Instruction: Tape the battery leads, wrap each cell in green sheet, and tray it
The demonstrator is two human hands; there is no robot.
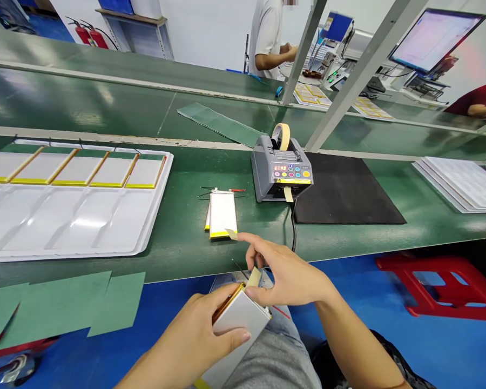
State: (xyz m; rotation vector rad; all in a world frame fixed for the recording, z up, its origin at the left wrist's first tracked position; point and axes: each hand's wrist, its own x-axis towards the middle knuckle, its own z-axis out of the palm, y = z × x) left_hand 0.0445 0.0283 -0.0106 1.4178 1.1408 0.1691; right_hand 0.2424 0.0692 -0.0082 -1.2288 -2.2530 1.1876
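Over my lap, my left hand (204, 329) is wrapped round a white battery pouch (243, 324) with yellow edging, thumb on its face. My right hand (281, 270) pinches a short piece of cream tape (254, 277) at the pouch's top edge. Another tape piece (231, 234) touches the tip of my right index finger, beside a stack of white battery pouches (222, 213) on the green bench. Behind stands a grey tape dispenser (283, 167) with a tape tab sticking out of its front. Thin wires come from the pouches.
A white tray (143, 237) with a row of pouches lies at left, green sheets (65, 308) below it. To the right are a black mat (348, 189), white trays (465, 181) and a red stool (449, 286). A person (267, 40) stands across the bench.
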